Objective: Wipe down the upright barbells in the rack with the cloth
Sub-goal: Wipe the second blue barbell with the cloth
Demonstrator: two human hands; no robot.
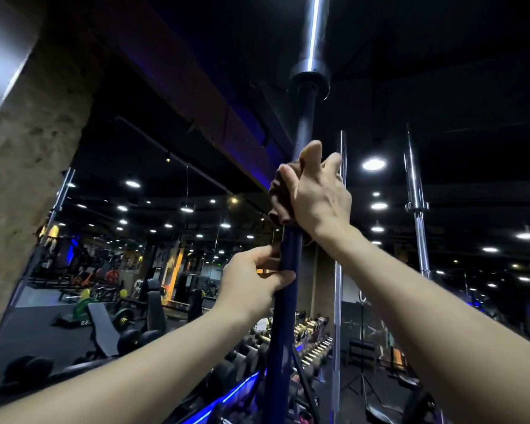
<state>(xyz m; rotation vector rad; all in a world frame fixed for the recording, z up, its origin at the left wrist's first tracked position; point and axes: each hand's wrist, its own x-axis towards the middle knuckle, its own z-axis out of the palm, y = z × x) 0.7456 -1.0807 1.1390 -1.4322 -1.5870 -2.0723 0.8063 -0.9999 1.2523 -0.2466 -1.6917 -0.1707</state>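
Overhead, a dark blue barbell (291,270) is held upright by both hands. A brown cloth (280,198) is clamped around the shaft by the right hand (315,194), the fingers curled over the fabric and the thumb raised along the bar. Just below that grip, the bare shaft is gripped by the left hand (251,283), its thumb laid across the front. Above the cloth, a collar (311,82) and a bright chrome sleeve (314,29) are seen. To the right of the grip, two further chrome bars (338,270) (418,215) stand upright. Below the hands, what appears to be a row of dumbbells (312,341) is dimly made out.
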